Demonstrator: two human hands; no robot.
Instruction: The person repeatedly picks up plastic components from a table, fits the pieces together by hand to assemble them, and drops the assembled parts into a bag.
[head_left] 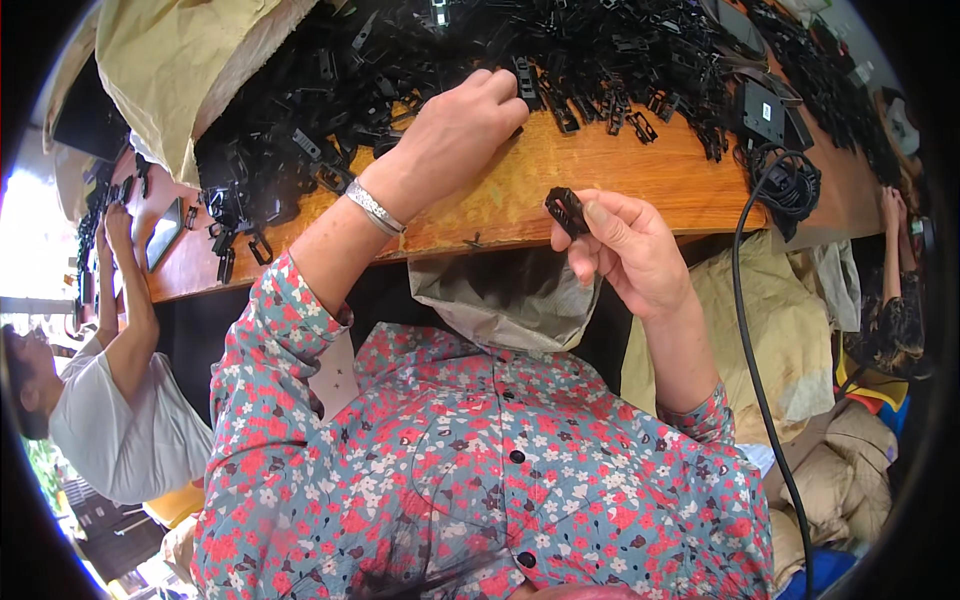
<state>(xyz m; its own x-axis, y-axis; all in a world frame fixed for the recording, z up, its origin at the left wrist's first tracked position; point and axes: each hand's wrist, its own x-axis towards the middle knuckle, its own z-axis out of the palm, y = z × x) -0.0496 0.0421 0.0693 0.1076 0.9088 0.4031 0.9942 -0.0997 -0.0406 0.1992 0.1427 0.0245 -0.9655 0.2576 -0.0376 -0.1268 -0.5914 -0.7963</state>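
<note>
— While the right hand (625, 250) sits just right of the frame's centre, what is in it?

— A small black plastic clip (566, 211), pinched between thumb and fingertips; that grip is narrow and closed on the clip. It is held in the air just below the front edge of the wooden counter (600, 175), above a grey open bag (505, 300) at the middle of the frame.

— And the left hand (462, 130)?

— It is up at the centre top, knuckles curled, fingertips at the edge of the pile of black clips (420, 50). Whether that grip holds a piece I cannot tell; the fingers hide it. A silver bracelet (375, 208) sits on that wrist.

— What lies further out?

— The pile spreads across the whole upper part of the frame. A tan sack (180, 60) lies at the upper left. At the upper right a black cable (785, 185) is coiled on the counter, one strand running down the right side. At the far left another person in a white shirt (120, 430) reaches up to the counter, and at the right edge another person's arm (890, 240) shows.
</note>
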